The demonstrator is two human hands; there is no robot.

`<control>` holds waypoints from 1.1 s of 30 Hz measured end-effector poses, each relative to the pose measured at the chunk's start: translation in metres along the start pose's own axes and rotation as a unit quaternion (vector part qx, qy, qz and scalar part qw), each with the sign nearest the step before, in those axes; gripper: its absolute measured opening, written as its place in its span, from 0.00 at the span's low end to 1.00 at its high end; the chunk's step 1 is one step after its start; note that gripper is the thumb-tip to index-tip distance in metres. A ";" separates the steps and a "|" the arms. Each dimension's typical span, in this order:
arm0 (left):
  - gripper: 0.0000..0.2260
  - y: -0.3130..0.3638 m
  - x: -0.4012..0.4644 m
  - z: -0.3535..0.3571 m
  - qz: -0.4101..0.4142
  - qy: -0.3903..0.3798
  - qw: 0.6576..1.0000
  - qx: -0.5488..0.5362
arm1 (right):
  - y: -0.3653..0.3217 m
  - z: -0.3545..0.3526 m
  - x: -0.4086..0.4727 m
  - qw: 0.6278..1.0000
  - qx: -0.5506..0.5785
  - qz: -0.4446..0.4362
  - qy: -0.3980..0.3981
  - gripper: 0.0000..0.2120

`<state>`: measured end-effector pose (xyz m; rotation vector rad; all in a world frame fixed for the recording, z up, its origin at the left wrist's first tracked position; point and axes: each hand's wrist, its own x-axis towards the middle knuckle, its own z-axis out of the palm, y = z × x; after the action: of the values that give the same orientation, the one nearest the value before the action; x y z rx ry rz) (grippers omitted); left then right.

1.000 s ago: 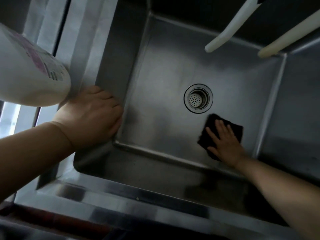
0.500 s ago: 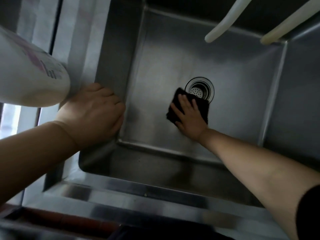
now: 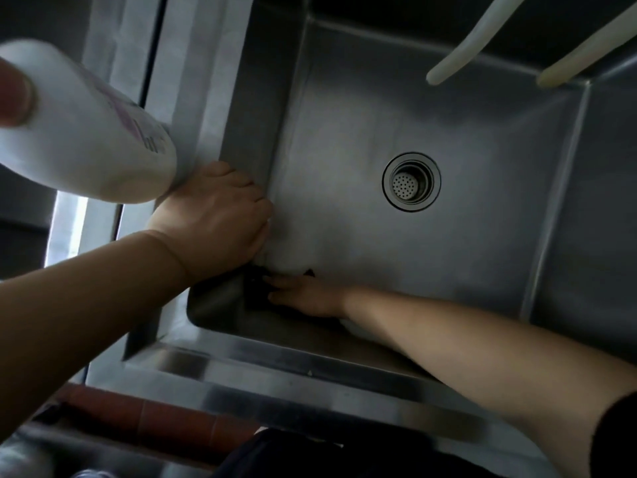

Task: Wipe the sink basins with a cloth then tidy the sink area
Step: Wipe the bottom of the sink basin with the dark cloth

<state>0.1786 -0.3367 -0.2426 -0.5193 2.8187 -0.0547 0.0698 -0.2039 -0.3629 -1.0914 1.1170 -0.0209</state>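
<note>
The sink basin (image 3: 482, 236) is dull grey stainless steel, with paler sheen on its floor and dark shadow along the far wall. Its drain strainer (image 3: 410, 182) is silver, ringed in darker grey and dotted with a pattern of small holes. The cloth (image 3: 256, 291) at the near left corner is black. The bottle (image 3: 86, 139) at the left is white with a pink and dark printed label and a reddish cap. Two hoses (image 3: 472, 46) at the far right are cream. Below the near rim, the tiles (image 3: 155, 422) are reddish brown. The sleeve (image 3: 617, 439) at the near right is black.
</note>
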 end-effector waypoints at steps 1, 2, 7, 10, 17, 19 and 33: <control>0.15 0.000 0.000 0.000 0.000 -0.003 1.000 0.001 | 0.002 -0.002 -0.006 0.999 -0.025 0.019 -0.019 0.23; 0.15 0.000 0.000 0.000 -0.001 -0.004 1.000 -0.001 | 0.009 -0.005 -0.014 0.998 -0.044 0.042 -0.032 0.24; 0.17 0.000 0.000 -0.005 -0.004 -0.006 1.000 -0.029 | 0.069 -0.029 -0.090 0.985 -0.019 0.162 -0.050 0.24; 0.18 0.001 0.000 -0.008 -0.004 -0.015 0.999 -0.045 | 0.099 -0.039 -0.144 0.968 -0.038 0.245 -0.041 0.24; 0.19 0.003 0.004 -0.010 -0.013 -0.013 0.998 -0.058 | 0.134 -0.056 -0.235 0.915 -0.073 0.395 -0.033 0.26; 0.19 0.003 0.004 -0.008 -0.017 -0.019 0.998 -0.060 | 0.129 -0.054 -0.238 0.917 -0.063 0.392 -0.025 0.25; 0.17 0.003 0.005 -0.028 -0.020 -0.078 0.995 -0.059 | -0.036 -0.014 -0.107 0.981 0.077 0.176 -0.008 0.20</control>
<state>0.1653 -0.3359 -0.2173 -0.5796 2.6695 0.1387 0.0242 -0.1778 -0.2623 -0.7444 1.2592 0.1761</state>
